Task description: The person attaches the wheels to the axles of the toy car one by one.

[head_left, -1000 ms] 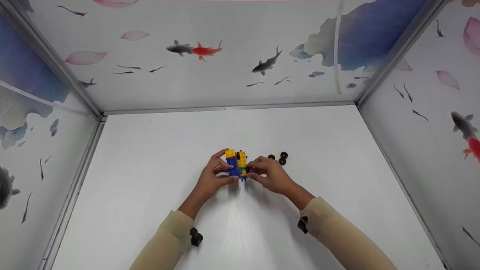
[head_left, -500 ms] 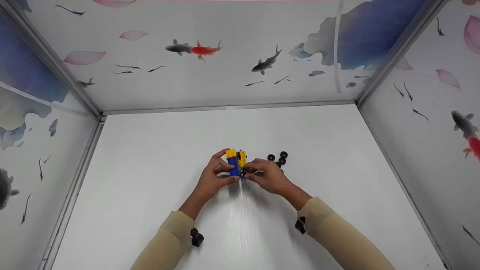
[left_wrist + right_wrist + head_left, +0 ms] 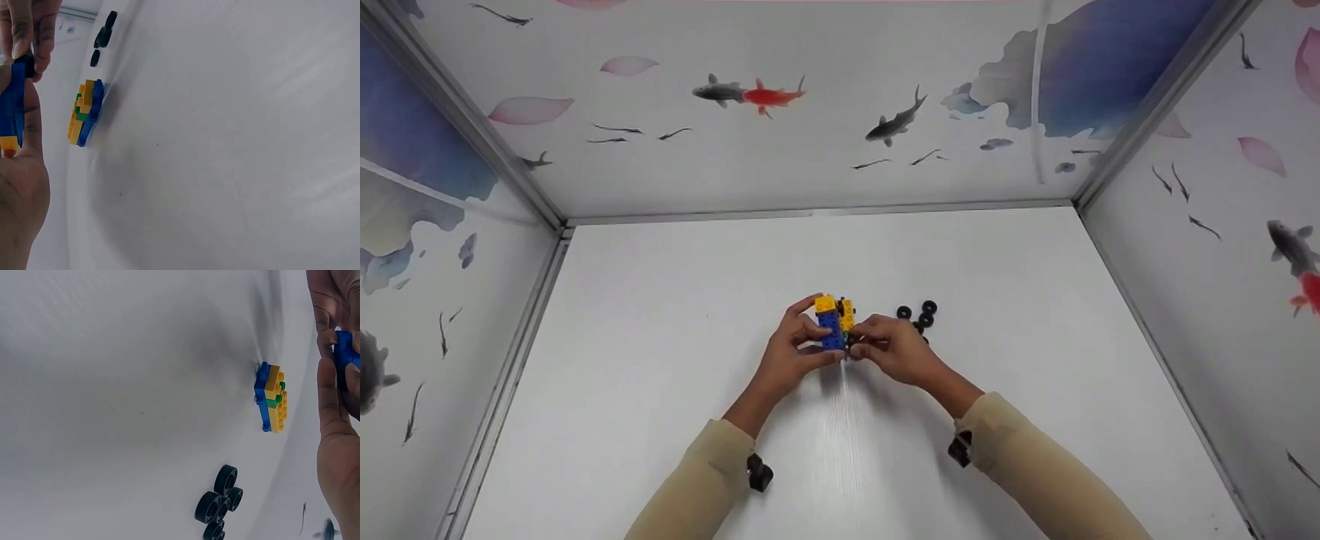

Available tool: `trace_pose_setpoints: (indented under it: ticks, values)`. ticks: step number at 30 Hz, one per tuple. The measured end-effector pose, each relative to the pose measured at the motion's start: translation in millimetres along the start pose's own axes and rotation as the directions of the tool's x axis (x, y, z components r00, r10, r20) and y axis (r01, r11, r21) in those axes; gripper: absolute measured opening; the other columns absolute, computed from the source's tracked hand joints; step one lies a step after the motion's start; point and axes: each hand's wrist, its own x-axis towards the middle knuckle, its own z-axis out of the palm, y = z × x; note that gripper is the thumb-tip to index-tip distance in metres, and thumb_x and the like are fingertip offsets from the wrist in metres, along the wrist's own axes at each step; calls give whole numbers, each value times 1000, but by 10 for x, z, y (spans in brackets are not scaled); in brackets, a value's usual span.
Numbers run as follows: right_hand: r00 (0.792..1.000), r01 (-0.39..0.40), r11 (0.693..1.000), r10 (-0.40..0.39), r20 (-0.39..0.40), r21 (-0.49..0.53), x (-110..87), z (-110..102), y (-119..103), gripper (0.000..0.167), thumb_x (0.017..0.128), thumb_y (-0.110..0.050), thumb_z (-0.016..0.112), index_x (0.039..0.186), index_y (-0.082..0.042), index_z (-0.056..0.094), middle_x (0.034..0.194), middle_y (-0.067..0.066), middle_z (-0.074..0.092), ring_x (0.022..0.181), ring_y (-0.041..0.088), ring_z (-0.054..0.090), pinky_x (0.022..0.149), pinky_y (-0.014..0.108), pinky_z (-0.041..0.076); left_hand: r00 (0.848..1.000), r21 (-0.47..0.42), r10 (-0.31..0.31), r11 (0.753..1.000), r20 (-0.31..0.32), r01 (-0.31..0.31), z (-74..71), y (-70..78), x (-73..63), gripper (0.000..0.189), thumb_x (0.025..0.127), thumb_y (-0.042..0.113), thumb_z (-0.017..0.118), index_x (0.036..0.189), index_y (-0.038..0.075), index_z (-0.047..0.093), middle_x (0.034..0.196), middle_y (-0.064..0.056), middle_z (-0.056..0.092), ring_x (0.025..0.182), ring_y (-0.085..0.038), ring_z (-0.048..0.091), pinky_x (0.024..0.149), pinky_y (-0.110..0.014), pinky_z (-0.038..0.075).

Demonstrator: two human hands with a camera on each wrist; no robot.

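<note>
Raised above the table, a blue toy-brick chassis (image 3: 830, 330) with a yellow block (image 3: 826, 304) at one end is gripped by my left hand (image 3: 791, 349), thumb on the near side and fingers on the far side. My right hand (image 3: 898, 351) pinches a black toy wheel (image 3: 24, 65) against the end of the chassis; its fingertips partly cover the wheel. Behind the chassis in the head view, a second assembly of yellow, green and blue bricks (image 3: 273, 398) rests on the table.
Several loose black wheels (image 3: 928, 319) lie in a cluster right of the hands, partly hidden by the right hand. The white table (image 3: 697, 277) is bounded by printed panels, with the back wall (image 3: 810, 165) beyond the bricks.
My right hand has shifted slightly left, bringing its fingertips to the chassis and uncovering more of the loose wheels. My left hand keeps its grip, almost still.
</note>
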Motion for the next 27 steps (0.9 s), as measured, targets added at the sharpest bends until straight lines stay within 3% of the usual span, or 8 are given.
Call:
trace_pose_setpoints:
  ticks: [5, 12, 21, 27]
  values:
    - [1000, -3, 999, 3, 15, 38, 6, 13, 0, 30, 105, -6, 73, 135, -5, 79, 118, 15, 74, 105, 21, 77, 93, 27, 67, 1000, 12, 15, 1000, 10, -15, 19, 18, 6, 29, 89, 15, 95, 101, 11, 70, 175, 12, 38, 140, -27, 66, 106, -33, 63]
    - [1000, 16, 1000, -16, 26, 6, 15, 19, -18, 30, 105, -7, 75, 135, -6, 79, 116, 12, 75, 103, 17, 75, 92, 26, 67, 1000, 38, 10, 999, 12, -10, 33, 43, 11, 27, 87, 16, 96, 99, 12, 72, 175, 14, 39, 141, -26, 65, 105, -29, 63]
    - [999, 1, 998, 2, 50, -58, 13, -36, -16, 29, 104, -21, 79, 133, -17, 81, 119, 5, 77, 106, 18, 78, 93, 31, 67, 1000, 35, 12, 999, 18, -12, 26, 39, -9, 32, 92, 27, 93, 105, 15, 67, 177, 14, 36, 138, -25, 66, 111, -37, 61]
    - [999, 7, 999, -5, 53, -38, 27, -62, 5, 31, 103, -16, 80, 134, -18, 80, 123, 6, 76, 111, 22, 79, 99, 37, 67, 1000, 15, 20, 1000, 9, -20, 44, 31, 2, 31, 100, 35, 85, 108, 12, 66, 179, 11, 37, 136, -26, 69, 115, -44, 59]
